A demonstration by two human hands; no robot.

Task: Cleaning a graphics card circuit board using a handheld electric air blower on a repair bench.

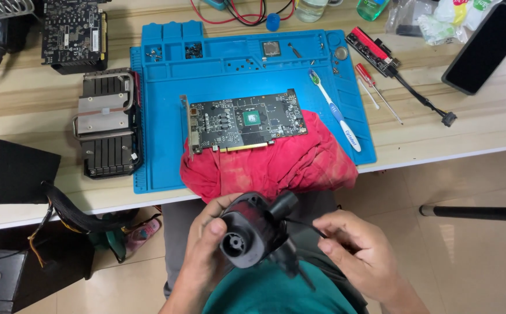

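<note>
1. My left hand is wrapped around a small black air blower, thumb lying across its round front, fingers closed behind the body. I hold it low and near me, over my lap, just off the near edge of the table.
2. My right hand pinches the blower's thin black cord between thumb and forefinger, just right of the blower; the other fingers are loosely curled.
3. Beyond the blower, a red cloth hangs over the near edge of a blue work mat.
4. A bare graphics card circuit board lies flat, partly on the cloth and partly on the mat, its green chip facing up.
5. A toothbrush with a white and blue handle lies right of the board on the mat.
6. A metal heatsink sits left of the mat, touching its edge.
7. A red-handled screwdriver lies on the table right of the mat.
</note>
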